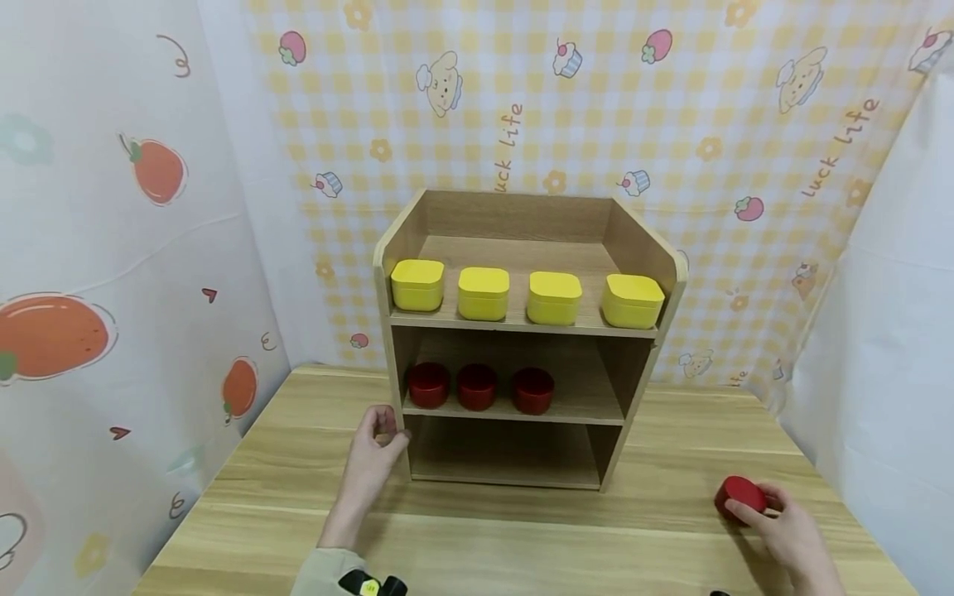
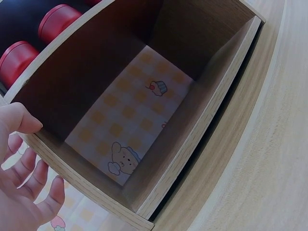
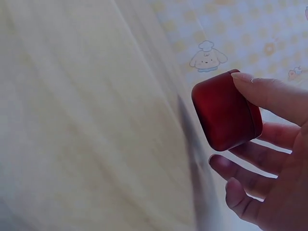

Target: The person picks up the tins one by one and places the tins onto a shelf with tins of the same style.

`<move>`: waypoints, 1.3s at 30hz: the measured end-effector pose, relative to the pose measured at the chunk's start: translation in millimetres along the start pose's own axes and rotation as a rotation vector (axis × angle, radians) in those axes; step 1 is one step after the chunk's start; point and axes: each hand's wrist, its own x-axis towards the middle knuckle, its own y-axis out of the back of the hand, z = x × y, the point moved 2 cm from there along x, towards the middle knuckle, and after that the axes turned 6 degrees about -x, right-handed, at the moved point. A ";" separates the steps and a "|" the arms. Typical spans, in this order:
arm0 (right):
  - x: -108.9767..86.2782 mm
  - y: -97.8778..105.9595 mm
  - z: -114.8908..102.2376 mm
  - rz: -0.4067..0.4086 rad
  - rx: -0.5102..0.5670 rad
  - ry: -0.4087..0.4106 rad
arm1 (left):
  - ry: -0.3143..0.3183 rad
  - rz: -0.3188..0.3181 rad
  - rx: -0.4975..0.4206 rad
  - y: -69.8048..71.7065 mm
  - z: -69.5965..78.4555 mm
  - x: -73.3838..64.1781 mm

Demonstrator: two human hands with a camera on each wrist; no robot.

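Note:
A small wooden shelf unit (image 1: pixel 514 418) stands on the table, with three tiers showing. By its left side panel is my left hand (image 1: pixel 375 447); in the left wrist view the thumb (image 2: pixel 26 120) lies on the panel's front edge and the fingers curl along the outer face. Out to the right, my right hand (image 1: pixel 793 530) grips a small red lidded box (image 1: pixel 740 497) between thumb and fingers. The right wrist view shows this red box (image 3: pixel 226 111) held above the table, its lid seam near the thumb. Three similar red boxes (image 1: pixel 477 387) sit on the middle tier.
Several yellow lidded boxes (image 1: pixel 483 294) line the front of the top tier. The wooden table (image 1: pixel 507 555) extends around the unit. A checked curtain (image 1: pixel 596 108) hangs behind, and a white patterned sheet (image 1: pixel 127 273) on the left.

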 end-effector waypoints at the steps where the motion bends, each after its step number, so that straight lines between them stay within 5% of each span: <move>1: -0.9 0.8 -1.0 0.007 -0.005 -0.001 | 0.001 0.001 -0.002 -0.1 0.1 0.0; 22: -23.7 28.8 -34.0 0.115 0.004 0.093 | -0.013 0.007 0.018 0.6 -2.3 1.4; 29: -30.5 35.2 -46.9 0.149 0.005 0.121 | 0.002 0.024 0.007 3.9 -37.8 16.0; 39: -43.4 33.8 -87.1 0.164 -0.106 0.242 | -0.030 0.032 0.013 3.8 -39.2 15.6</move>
